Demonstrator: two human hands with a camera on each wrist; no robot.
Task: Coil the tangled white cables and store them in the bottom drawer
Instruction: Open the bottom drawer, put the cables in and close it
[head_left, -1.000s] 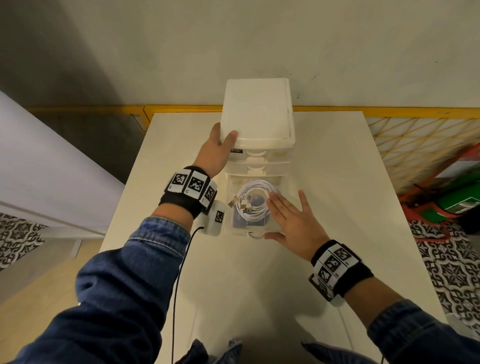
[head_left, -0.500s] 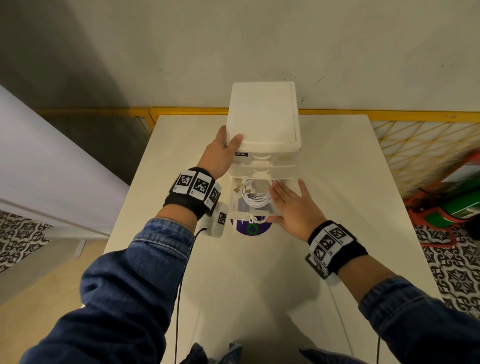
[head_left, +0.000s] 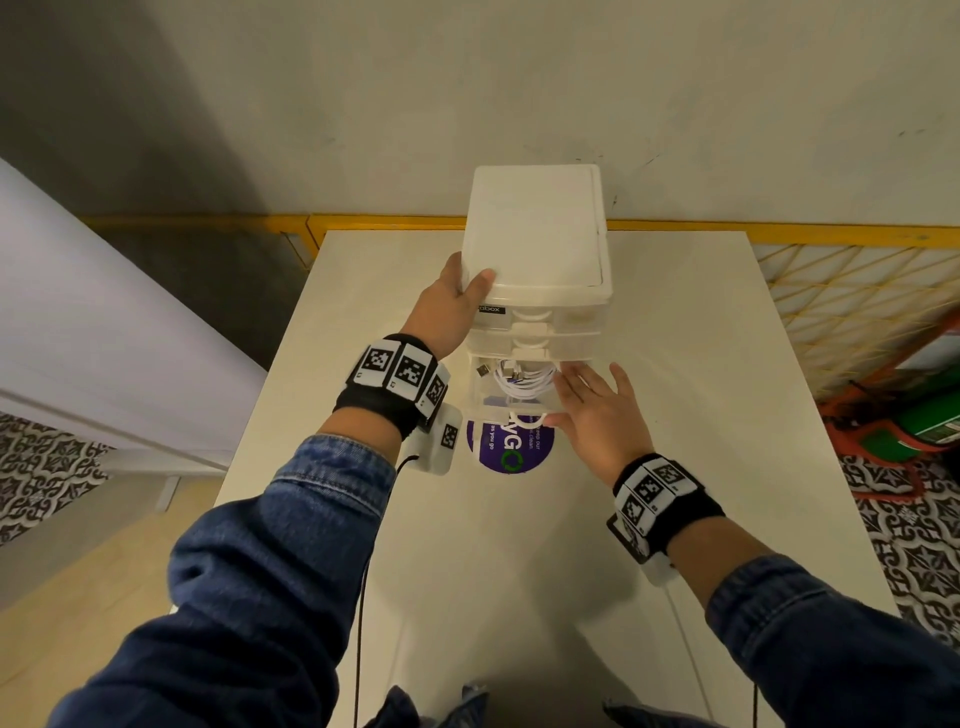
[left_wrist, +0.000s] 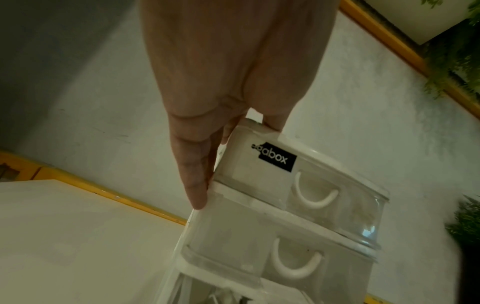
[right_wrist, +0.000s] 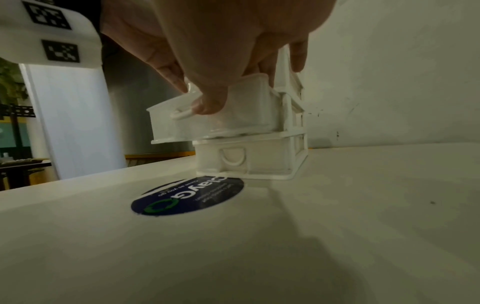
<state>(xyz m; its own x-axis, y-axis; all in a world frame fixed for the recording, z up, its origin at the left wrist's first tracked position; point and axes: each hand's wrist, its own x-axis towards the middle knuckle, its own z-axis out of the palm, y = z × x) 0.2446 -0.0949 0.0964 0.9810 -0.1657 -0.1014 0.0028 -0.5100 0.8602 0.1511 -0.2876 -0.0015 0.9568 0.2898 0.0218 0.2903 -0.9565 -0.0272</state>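
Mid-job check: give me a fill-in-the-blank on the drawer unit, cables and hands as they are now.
1. The coiled white cables lie inside the open ____.
2. The ____ hand holds the unit's top corner.
3. The right hand lies with ____ fingers on the open drawer.
4. A round ____ sticker lies on the table.

Missing: drawer; left; straight; purple

White table: small plastic drawer unit stands at far centre, near the wall edge; round purple sticker flat on top, just in front of unit
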